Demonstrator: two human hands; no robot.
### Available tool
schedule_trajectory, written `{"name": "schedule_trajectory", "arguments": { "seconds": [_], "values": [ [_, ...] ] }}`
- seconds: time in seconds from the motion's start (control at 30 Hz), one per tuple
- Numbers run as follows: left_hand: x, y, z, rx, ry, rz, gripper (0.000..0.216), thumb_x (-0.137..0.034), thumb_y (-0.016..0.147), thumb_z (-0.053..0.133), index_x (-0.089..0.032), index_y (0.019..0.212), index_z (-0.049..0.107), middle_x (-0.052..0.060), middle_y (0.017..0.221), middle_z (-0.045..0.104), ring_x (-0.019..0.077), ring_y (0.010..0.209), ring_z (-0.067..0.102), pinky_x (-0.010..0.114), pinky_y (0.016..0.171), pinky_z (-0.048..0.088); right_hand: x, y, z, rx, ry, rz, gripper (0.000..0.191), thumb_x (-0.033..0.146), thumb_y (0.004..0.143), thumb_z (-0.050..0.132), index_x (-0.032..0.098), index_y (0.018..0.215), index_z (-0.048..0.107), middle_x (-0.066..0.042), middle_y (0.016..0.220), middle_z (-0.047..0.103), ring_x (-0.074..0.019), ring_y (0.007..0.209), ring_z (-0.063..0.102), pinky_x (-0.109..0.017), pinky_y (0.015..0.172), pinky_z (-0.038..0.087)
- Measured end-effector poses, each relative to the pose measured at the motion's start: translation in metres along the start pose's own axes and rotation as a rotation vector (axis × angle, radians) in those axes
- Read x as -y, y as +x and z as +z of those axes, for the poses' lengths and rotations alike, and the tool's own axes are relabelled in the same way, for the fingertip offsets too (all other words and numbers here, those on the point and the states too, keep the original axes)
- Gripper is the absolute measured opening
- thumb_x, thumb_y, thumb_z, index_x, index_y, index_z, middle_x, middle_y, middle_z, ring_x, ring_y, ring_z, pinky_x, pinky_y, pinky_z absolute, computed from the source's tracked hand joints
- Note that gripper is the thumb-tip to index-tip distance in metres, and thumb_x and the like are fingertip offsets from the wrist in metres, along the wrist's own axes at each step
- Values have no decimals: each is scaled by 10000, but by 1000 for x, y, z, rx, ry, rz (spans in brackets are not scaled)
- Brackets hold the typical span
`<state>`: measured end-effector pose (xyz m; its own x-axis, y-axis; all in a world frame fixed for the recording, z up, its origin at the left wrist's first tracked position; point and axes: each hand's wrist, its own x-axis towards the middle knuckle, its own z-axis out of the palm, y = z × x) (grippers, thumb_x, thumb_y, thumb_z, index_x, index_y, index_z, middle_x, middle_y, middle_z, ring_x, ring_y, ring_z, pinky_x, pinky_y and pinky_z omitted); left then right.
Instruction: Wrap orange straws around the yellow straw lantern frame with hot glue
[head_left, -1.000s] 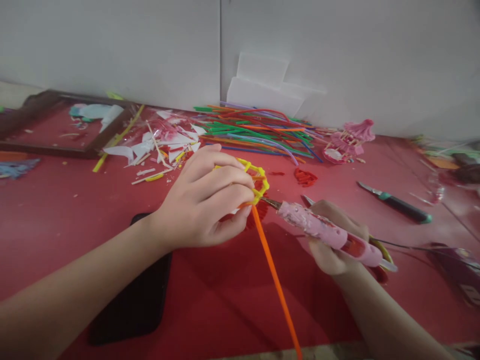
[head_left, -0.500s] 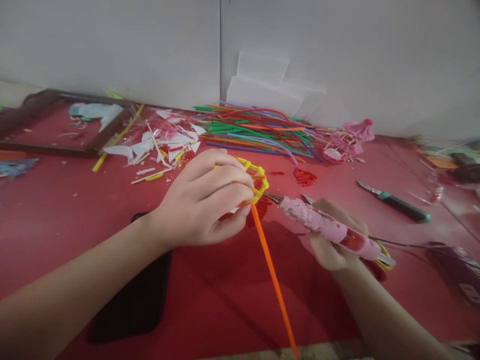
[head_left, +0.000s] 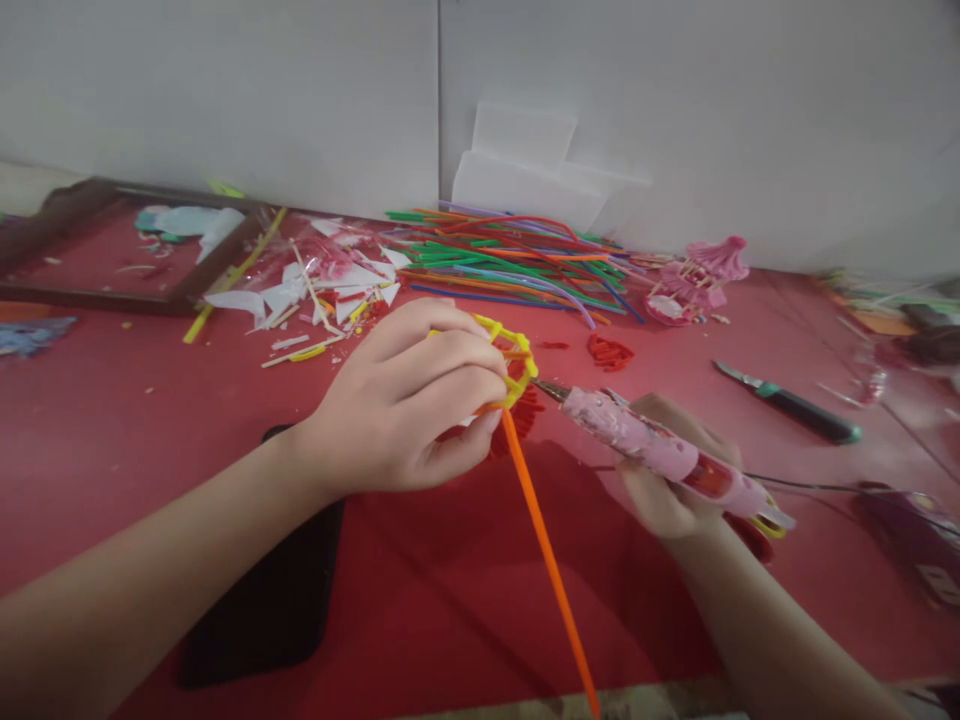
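My left hand is closed around a small yellow openwork frame and the upper end of an orange stick. The stick slants down toward the table's front edge. Part of the frame is hidden behind my fingers. In my right hand is a pink glue gun, its fingers wrapped round the handle. The metal nozzle points left and meets or nearly meets the frame's right side. Small red pieces show below the frame.
Behind my hands lies a pile of coloured sticks. White scraps are scattered to its left. A pink model and a utility knife are at right. A black phone lies under my left forearm. A dark frame sits far left.
The glue gun has shifted very slightly, its rear end moving a little to the right. My left hand, the yellow frame and the orange stick have barely moved.
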<state>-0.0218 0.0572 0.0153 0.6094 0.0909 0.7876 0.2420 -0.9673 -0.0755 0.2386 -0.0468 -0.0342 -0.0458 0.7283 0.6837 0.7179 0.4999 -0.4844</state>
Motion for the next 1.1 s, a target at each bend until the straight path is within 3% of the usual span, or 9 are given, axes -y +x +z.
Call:
{"name": "schedule_trajectory", "arguments": {
  "seconds": [0.7,0.83,0.9,0.93,1.03,1.1],
  "values": [
    [0,0,-2,5,-19,4,128,-125,813,650,-221,884,601,18,921,729,200,861,678,410,876,576,8,9,-1,-14,-131,17,66,175,751,583,231,730,555,6,657,579,-146,542,523,-287,511,414],
    [-1,1,-2,8,-26,0,132,-126,815,653,-223,888,601,31,911,731,215,866,683,426,870,576,0,13,-17,-43,-291,234,34,259,783,592,234,782,568,30,624,557,-127,513,487,-269,505,397],
    [-1,2,-2,18,-34,-5,128,-125,818,652,-219,885,597,40,910,733,221,866,687,434,867,577,-12,19,-35,11,-437,368,96,327,816,575,239,779,558,33,602,534,-134,516,485,-274,521,402],
    [-1,3,-2,20,-36,-5,124,-125,821,649,-219,880,594,38,908,734,218,861,687,434,862,579,-20,21,-46,119,-516,390,96,334,810,573,240,830,581,15,637,572,-159,561,536,-294,564,435],
    [-1,3,-2,12,-26,0,119,-120,821,641,-217,870,590,19,902,737,199,851,681,418,858,585,-52,23,-74,471,-761,469,342,259,773,531,223,1105,604,-99,988,721,-290,908,686,-432,820,519],
    [-1,3,-3,17,-18,0,122,-115,814,644,-208,875,593,19,914,738,194,860,681,412,872,583,-75,19,-87,523,-800,516,404,205,764,510,209,1154,615,-121,1117,724,-336,1053,681,-509,935,503]
  ]
}}
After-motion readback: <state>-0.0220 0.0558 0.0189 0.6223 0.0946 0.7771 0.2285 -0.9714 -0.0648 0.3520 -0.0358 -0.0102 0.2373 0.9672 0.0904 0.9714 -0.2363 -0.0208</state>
